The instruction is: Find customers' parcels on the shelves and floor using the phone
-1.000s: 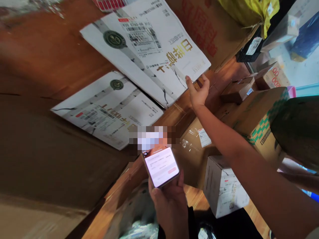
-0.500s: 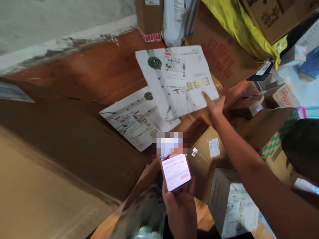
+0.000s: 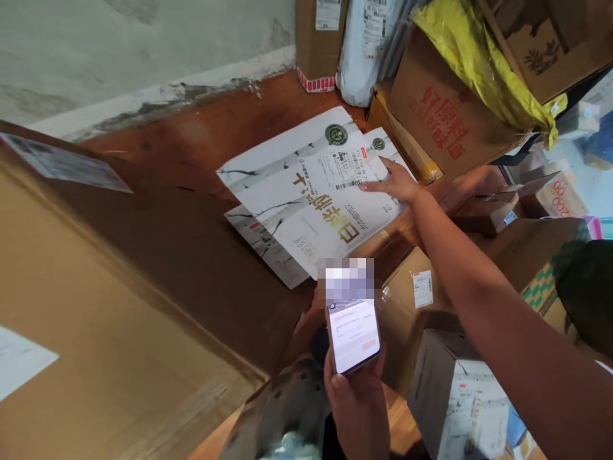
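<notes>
A smartphone (image 3: 354, 342) with a lit screen rests in my left hand (image 3: 359, 402), its fingers wrapped round the lower end. The upper part of the screen is pixelated. My right hand (image 3: 400, 182) reaches onto the right end of a flat white box (image 3: 287, 176) printed with birch trunks, a round green logo and gold characters. Thumb and forefinger are spread apart near its shipping label (image 3: 342, 169). Under this box, a second similar white box (image 3: 268, 249) shows at the lower left and upper right; its middle is covered.
A large brown carton (image 3: 119, 306) fills the left side. At upper right, a carton with red writing (image 3: 438, 124) carries yellow plastic (image 3: 479, 54). A labelled brown carton (image 3: 405, 303) and a white box (image 3: 460, 396) stand at lower right. The wall (image 3: 143, 51) bounds the back.
The upper white box has turned and come down onto the lower one. My right hand has shifted from its corner onto its right end. The camera view has moved slightly; my left hand still holds the smartphone.
</notes>
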Demonstrator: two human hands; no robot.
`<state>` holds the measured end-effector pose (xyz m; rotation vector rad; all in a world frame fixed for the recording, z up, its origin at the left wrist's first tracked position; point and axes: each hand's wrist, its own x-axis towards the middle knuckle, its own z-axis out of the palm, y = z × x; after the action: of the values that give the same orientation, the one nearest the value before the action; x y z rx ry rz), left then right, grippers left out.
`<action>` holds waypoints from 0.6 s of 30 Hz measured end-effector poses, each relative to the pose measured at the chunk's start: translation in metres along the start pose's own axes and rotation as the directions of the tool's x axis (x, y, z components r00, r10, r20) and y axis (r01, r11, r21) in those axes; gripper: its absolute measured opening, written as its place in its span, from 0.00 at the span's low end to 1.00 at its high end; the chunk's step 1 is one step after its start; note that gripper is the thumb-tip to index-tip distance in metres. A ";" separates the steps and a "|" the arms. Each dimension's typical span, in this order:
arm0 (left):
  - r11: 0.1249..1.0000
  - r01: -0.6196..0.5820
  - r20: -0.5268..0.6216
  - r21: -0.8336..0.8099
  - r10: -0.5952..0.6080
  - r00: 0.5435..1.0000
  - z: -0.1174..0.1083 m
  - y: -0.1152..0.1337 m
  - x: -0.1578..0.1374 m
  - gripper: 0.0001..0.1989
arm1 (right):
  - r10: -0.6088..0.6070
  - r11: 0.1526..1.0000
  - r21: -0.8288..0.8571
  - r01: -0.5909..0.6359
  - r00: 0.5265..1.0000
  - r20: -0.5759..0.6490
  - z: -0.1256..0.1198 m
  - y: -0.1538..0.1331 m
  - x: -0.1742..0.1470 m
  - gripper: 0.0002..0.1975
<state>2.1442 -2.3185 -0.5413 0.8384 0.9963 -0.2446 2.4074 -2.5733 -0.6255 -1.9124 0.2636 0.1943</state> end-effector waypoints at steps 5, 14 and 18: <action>0.999 0.023 0.011 0.031 -0.023 1.000 -0.004 0.010 0.002 0.27 | -0.028 1.000 -0.006 0.030 0.980 0.198 0.040 -0.016 0.008 0.39; 0.996 0.085 0.079 -0.024 -0.083 0.993 0.018 -0.008 -0.002 0.22 | 0.114 0.981 0.191 -0.035 0.900 -0.421 0.073 -0.027 -0.096 0.17; 0.977 0.209 0.123 -0.045 -0.202 0.972 0.019 -0.018 -0.005 0.21 | 0.352 0.759 0.606 -0.236 0.933 -0.077 0.091 0.012 -0.222 0.38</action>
<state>2.1441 -2.3446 -0.5415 0.6601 0.9755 -0.4359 2.1897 -2.4726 -0.6100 -1.2527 0.6786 0.1208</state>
